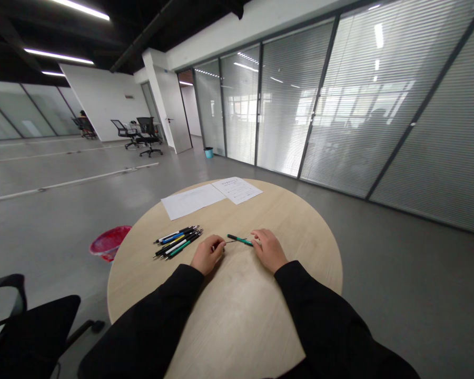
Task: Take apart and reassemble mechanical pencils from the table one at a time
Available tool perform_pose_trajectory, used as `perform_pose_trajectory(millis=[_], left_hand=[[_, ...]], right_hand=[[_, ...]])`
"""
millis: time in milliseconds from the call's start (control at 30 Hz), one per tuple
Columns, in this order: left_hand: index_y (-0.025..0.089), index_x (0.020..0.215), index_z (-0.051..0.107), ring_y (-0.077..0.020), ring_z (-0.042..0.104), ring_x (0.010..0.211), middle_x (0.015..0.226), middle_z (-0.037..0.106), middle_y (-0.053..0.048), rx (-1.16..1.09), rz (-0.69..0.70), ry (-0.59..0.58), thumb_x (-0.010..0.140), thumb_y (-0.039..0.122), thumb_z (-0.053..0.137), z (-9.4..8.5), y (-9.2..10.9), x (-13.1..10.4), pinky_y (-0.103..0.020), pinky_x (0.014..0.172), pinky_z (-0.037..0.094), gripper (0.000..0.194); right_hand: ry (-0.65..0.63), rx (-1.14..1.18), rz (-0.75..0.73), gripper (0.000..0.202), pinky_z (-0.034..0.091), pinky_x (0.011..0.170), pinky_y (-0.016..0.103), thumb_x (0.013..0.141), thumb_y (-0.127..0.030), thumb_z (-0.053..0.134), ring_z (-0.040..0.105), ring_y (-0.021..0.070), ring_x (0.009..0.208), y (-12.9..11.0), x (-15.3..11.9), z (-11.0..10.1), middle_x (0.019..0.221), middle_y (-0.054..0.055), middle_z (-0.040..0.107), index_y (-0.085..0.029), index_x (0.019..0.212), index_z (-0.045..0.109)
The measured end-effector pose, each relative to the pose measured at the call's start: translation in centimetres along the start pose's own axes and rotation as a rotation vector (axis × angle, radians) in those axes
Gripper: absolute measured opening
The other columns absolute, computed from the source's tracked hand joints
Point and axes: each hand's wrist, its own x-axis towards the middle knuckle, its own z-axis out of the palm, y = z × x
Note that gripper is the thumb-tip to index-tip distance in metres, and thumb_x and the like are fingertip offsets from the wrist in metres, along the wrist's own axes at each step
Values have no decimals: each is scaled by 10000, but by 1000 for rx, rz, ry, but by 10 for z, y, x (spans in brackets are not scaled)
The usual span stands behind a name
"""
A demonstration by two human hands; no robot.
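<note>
On the round wooden table, my left hand is closed, its thumb and finger pinching a thin dark stick-like piece that points right. A green and black pen lies just beyond, between my two hands. My right hand rests at the right end of this pen, fingers bent and apart, the fingertips close to it. Left of my left hand lies a pile of several pens in black, blue, yellow, white and green.
Two white paper sheets lie at the table's far edge. A red basket stands on the floor to the left. A black chair is at the lower left. Glass partitions with blinds run along the right.
</note>
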Motion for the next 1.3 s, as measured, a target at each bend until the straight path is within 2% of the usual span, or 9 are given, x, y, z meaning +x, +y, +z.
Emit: perform_pose_trajectory(millis=[400,733,867,1067,1300], left_hand=[[178,800,652,-161,523,641,738,641,-31,-41,4,-23,891,403,505,1,-1,0,-275,600,397,284],[192,788,619,-183,563,678,723,629,-26,89,-104,126,867,371,500,-5,-15,4,-299,650,434,229],[193,778,622,-191,570,681,744,631,-37,179,-111,109,837,305,527,-2,-19,3,-309,664,437,158],[185,757,636,-252,570,796,813,616,-90,378,-39,23,824,264,545,-1,-22,3,-366,757,433,138],[178,804,635,-260,558,820,866,607,-102,438,-53,2,837,261,552,0,-19,2,-378,791,424,122]], right_hand=[[-70,30,-3,154,424,828,291,944,-155,523,581,193,888,-1,-2,1,893,54,672,-192,886,661],[-42,-138,64,118,376,742,275,893,-144,552,549,180,804,2,-2,2,802,28,625,-201,809,612],[-73,-207,61,117,361,728,280,865,-139,562,543,189,816,-1,-3,5,795,39,620,-205,777,603],[-140,-274,1,103,340,755,304,845,-153,590,560,200,836,-5,-4,8,816,55,657,-197,758,621],[-194,-295,-25,106,338,754,318,848,-168,602,589,203,832,-12,-6,8,817,51,686,-198,751,635]])
